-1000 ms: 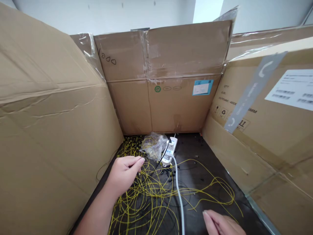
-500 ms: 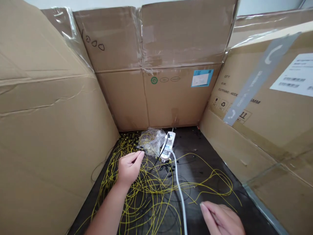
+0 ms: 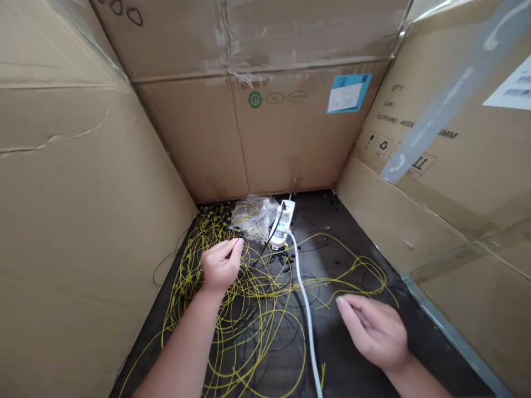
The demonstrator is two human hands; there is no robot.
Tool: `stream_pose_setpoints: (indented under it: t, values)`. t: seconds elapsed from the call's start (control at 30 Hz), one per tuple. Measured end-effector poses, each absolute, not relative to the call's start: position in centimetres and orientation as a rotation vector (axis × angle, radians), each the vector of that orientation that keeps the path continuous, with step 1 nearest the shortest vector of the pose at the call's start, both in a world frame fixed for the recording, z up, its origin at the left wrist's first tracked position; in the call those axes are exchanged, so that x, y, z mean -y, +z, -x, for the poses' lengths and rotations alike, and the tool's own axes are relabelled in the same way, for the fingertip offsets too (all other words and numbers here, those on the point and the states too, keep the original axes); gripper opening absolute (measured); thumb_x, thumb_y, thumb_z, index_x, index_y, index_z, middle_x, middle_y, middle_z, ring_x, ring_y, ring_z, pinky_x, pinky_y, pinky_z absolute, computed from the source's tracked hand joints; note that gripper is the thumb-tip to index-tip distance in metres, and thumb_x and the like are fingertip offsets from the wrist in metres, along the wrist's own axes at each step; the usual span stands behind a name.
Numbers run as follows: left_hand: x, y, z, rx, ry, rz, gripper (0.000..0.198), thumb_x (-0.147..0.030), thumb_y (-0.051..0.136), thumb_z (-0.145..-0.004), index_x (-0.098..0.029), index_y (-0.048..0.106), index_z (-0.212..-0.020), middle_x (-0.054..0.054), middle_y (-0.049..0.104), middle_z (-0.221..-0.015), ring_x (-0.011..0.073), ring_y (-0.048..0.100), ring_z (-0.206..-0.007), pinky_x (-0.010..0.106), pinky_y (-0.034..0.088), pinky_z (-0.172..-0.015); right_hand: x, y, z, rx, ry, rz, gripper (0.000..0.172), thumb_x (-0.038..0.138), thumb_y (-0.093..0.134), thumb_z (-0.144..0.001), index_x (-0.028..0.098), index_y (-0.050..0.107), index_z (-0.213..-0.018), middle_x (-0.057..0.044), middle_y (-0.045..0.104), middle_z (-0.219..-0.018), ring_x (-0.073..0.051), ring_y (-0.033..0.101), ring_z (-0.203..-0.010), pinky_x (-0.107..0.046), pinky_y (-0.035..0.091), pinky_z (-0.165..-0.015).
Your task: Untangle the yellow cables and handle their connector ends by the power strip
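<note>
Brown cardboard walls [image 3: 83, 182] close off a dark, almost black work surface [image 3: 344, 237] on three sides: one at 9 o'clock, one at 12 o'clock with a blue-edged white label [image 3: 347, 93] and a round green logo [image 3: 254, 99], and one at 3 o'clock crossed by a grey strip of tape [image 3: 440, 105]

A tangle of thin yellow cables [image 3: 249, 309] is spread over the surface from 6 o'clock up towards the far wall, thickest on the 9 o'clock side, with a few loose loops [image 3: 365, 276] running out towards 3 o'clock. Thin black wires lie mixed in beneath it

The left hand [image 3: 222, 265] rests on the tangle just to the 9 o'clock side of the middle. Its fingertips [image 3: 237, 247] are drawn together, thumb against forefinger, and point towards 1 o'clock; whether a yellow strand is pinched between them cannot be told

The right hand [image 3: 375, 331] is at 5 o'clock, well apart from the left, its fingers stretched out loosely side by side and pointing towards 10 o'clock, closed on nothing. It lies beside the outer yellow loops; whether it touches the surface cannot be told

At 12 o'clock from the left hand, near the far wall, a crumpled clear plastic bag [image 3: 253, 218] holds more coiled yellow cable. Touching its 3 o'clock side is a white plastic power strip [image 3: 284, 224] with a black lead [image 3: 274, 229] plugged in. Its thick white cord [image 3: 307, 315] runs down towards 6 o'clock, passing between the two hands
</note>
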State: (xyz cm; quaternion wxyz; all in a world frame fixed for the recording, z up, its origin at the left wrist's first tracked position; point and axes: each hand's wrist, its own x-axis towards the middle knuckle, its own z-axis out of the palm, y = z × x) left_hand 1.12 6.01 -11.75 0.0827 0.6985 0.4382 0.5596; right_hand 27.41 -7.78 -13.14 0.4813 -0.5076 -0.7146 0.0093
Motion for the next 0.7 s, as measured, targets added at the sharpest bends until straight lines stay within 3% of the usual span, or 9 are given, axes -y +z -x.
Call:
stream_pose_setpoints:
  t: [0.17, 0.4, 0.5, 0.7]
  values:
    - [-5.6, -12.1, -0.9, -1.324, 1.672, -2.157, 0.013, -0.018, 0.059, -0.075, -0.012, 0.07, -0.077, 0.005, 0.064, -0.064, 0.0108, 0.057, -0.057, 0.021, 0.048, -0.06, 6.3, -10.9, -27.1, 1.604, -0.03, 1.367, 0.004, 0.015, 0.058, -0.073, 0.017, 0.061, -0.072, 0.005, 0.042, -0.044, -0.006, 0.039, -0.038, -0.02, 0.035, -0.042]
    - [-5.8, -12.6, -0.6, -1.305, 1.808, -2.175, 0.012, -0.014, 0.061, -0.073, -0.01, 0.07, -0.081, 0.007, 0.067, -0.07, 0.0133, 0.061, -0.063, 0.022, 0.05, -0.064, 3.2, -8.8, -28.5, 1.135, -0.119, 1.457, 0.018, 0.03, 0.058, -0.074, 0.013, 0.062, -0.067, 0.002, 0.044, -0.045, -0.007, 0.041, -0.042, -0.02, 0.035, -0.043]
    - [-5.8, -12.8, -0.4, -1.269, 1.838, -2.216, 0.014, -0.009, 0.062, -0.071, -0.009, 0.069, -0.083, 0.008, 0.067, -0.071, 0.0133, 0.062, -0.064, 0.023, 0.05, -0.065, 2.1, -9.4, -28.9, 0.983, 0.05, 1.458, 0.024, 0.035, 0.058, -0.074, 0.012, 0.062, -0.071, 0.002, 0.045, -0.047, -0.007, 0.041, -0.042, -0.02, 0.035, -0.042]
    - [-6.0, -13.5, 0.0, -1.253, 1.772, -2.277, 0.016, -0.009, 0.059, -0.074, -0.013, 0.068, -0.088, 0.006, 0.066, -0.071, 0.0117, 0.06, -0.061, 0.023, 0.05, -0.062, -2.4, -10.0, -27.0, 1.299, 0.466, 1.547, 0.027, 0.037, 0.056, -0.074, 0.012, 0.064, -0.074, 0.0, 0.052, -0.051, -0.008, 0.044, -0.046, -0.02, 0.035, -0.046]
